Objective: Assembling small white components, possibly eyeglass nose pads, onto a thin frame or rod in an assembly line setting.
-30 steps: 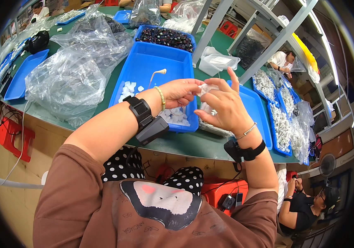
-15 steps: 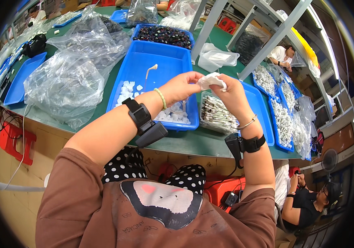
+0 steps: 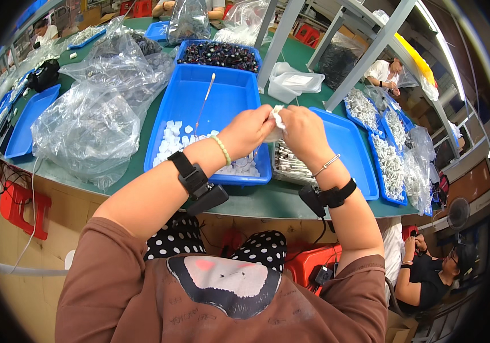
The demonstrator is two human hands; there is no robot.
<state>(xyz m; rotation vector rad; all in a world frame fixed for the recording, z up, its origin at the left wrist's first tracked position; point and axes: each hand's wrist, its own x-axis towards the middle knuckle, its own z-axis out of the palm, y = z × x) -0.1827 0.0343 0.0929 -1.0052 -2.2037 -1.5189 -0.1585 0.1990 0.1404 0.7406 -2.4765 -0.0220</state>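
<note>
Brown-sleeved, reaching forward with elbows bent. Pinching a white wad between left hand and right hand, held close together, backs up, above the right edge of the blue tray, near the sticks. Bearing dark lettering on the shirt; showing a pale label, too small to read, on the clear tub.

The green table supports a large blue tray below the left hand, a clear box below the right hand, and a second blue tray right of both hands. Leftward lies a clear bag; beyond stands a translucent container.
</note>
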